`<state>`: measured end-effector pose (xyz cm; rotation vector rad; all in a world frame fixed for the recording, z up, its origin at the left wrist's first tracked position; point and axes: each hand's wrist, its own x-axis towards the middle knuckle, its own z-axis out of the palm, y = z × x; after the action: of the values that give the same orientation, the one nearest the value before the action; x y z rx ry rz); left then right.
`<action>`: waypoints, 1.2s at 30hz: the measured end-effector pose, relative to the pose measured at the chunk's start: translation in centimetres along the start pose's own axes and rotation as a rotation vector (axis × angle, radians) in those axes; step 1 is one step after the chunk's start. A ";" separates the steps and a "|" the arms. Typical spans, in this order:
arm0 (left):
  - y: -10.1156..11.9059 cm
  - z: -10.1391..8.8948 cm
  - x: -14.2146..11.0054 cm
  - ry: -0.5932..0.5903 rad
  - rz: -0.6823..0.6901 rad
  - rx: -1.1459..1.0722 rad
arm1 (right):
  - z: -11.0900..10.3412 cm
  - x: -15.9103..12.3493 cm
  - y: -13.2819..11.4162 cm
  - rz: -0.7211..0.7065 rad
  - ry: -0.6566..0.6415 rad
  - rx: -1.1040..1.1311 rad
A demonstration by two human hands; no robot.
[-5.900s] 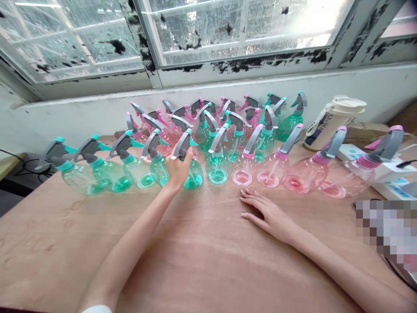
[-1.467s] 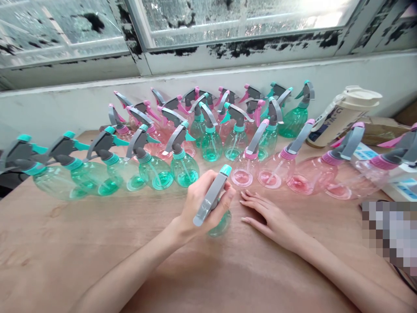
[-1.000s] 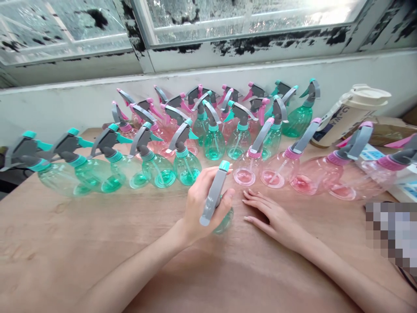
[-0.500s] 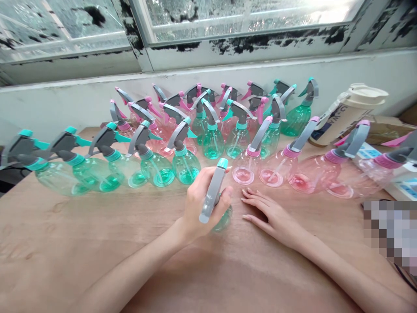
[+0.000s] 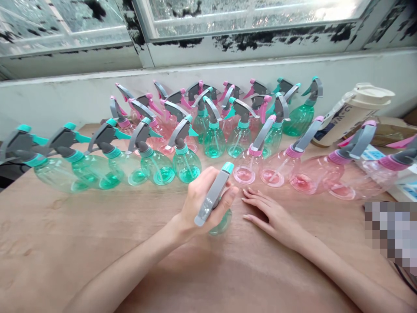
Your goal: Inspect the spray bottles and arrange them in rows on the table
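Nine spray bottles make a line across the bench [image 5: 61,252]: five green bottles [image 5: 187,163] running out toward the left edge, four pink bottles [image 5: 249,167] stretching off to the right, with a gap between the colours. Before that gap, on the person's side of the line, is one more green spray bottle [image 5: 214,194], and the left hand [image 5: 195,195] has its fingers and thumb wrapped round it beneath the grey handle. The teal tip points away toward the far edge. That hand hides most of the neck and body; part of the base shows below the thumb, though I can't tell whether it rests on the wood. The right hand [image 5: 275,211] lies palm down on the bench, fingers loosely spread, just short of the nearest pink bottle.

Straight beyond the gap the way is blocked by a crowded cluster [image 5: 213,139] of pink and green sprayers filling the far edge, overlapping too much for me to count. To their right, by the same edge, stands a cream cup [image 5: 353,113] with cardboard [image 5: 384,130] behind it. Pink bottles partly cover a white and blue block [image 5: 404,182]; nearer, on the right, sit a blurred-out thing [image 5: 391,230] and a black cable [image 5: 405,278].
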<state>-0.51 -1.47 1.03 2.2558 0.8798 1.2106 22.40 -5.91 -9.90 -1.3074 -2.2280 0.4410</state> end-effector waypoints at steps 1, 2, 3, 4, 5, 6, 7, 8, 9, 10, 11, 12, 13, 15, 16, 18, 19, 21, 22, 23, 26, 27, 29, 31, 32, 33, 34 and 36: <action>0.0 0.1 -0.1 0.006 0.001 -0.006 | 0.0 0.0 0.0 0.000 0.002 0.003; -0.1 0.1 -0.2 0.012 -0.002 -0.009 | 0.0 0.0 0.0 0.000 0.004 0.007; -0.1 0.2 -0.3 0.015 -0.008 -0.007 | 0.0 0.0 0.0 -0.001 0.007 0.012; -0.1 0.3 -0.4 0.021 -0.016 0.000 | 0.0 0.0 0.1 -0.003 0.010 0.016; -0.2 0.4 -0.5 0.026 -0.023 0.005 | 0.1 0.0 0.1 -0.005 0.012 0.017; -0.2 0.5 -0.6 0.032 -0.028 0.006 | 0.1 0.0 0.1 -0.007 0.011 0.016; -0.3 0.5 -0.7 0.035 -0.031 0.001 | 0.1 0.0 0.1 -0.008 0.008 0.012; -0.3 0.6 -0.7 0.038 -0.032 -0.009 | 0.1 0.0 0.1 -0.008 0.003 0.006; -0.4 0.6 -0.8 0.044 -0.033 -0.021 | 0.1 0.0 0.1 -0.007 -0.002 0.000; -0.5 0.6 -0.8 0.049 -0.034 -0.033 | 0.1 0.0 0.1 -0.006 -0.005 -0.005; -0.5 0.6 -0.8 0.049 -0.036 -0.040 | 0.1 0.0 0.1 -0.005 -0.008 -0.008; -0.5 0.6 -0.8 0.047 -0.036 -0.040 | 0.1 0.0 0.1 -0.005 -0.007 -0.009; -0.5 0.6 -0.8 0.045 -0.036 -0.036 | 0.1 0.0 0.1 -0.007 -0.004 -0.008; -0.4 0.5 -0.8 0.045 -0.040 -0.026 | 0.1 0.0 0.2 -0.011 0.002 -0.004; -0.3 0.5 -0.7 0.044 -0.044 -0.022 | 0.1 0.0 0.2 -0.013 0.003 -0.003; -0.2 0.5 -0.7 0.042 -0.054 -0.018 | 0.1 0.0 0.2 -0.012 0.008 0.002; -0.2 0.5 -0.7 0.041 -0.060 -0.018 | 0.1 0.0 0.2 -0.010 0.010 0.006; -0.3 0.5 -0.7 0.039 -0.066 -0.021 | 0.1 0.0 0.1 -0.008 0.015 0.014; -0.3 0.5 -0.8 0.037 -0.068 -0.025 | 0.1 0.0 0.1 -0.008 0.016 0.016; -0.3 0.5 -0.8 0.039 -0.068 -0.029 | 0.0 0.0 0.1 -0.009 0.015 0.016; -0.2 0.4 -0.7 0.043 -0.058 -0.032 | 0.0 0.0 0.1 -0.008 0.015 0.016; -0.1 0.2 -0.7 0.040 -0.050 -0.029 | 0.0 0.0 0.1 -0.007 0.017 0.018; 0.1 0.0 -0.5 0.023 -0.043 -0.020 | 0.0 0.0 0.0 -0.004 0.023 0.022; 0.3 -0.2 -0.3 0.007 -0.041 -0.015 | 0.0 0.0 0.0 -0.004 0.023 0.021; 0.3 -0.2 -0.3 0.004 -0.039 -0.011 | 0.0 0.0 0.0 -0.004 0.022 0.020; 0.3 -0.2 -0.2 0.000 -0.034 -0.011 | 0.0 0.0 0.0 -0.005 0.020 0.018; 0.3 -0.2 -0.2 -0.005 -0.029 -0.014 | 0.0 0.0 0.0 -0.005 0.016 0.014; 0.2 -0.1 -0.2 -0.013 -0.024 -0.036 | 0.0 0.0 0.0 -0.002 0.012 0.007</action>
<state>-0.56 -1.73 1.09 2.2161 0.8703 1.1906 22.42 -5.87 -9.91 -1.3005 -2.2157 0.4388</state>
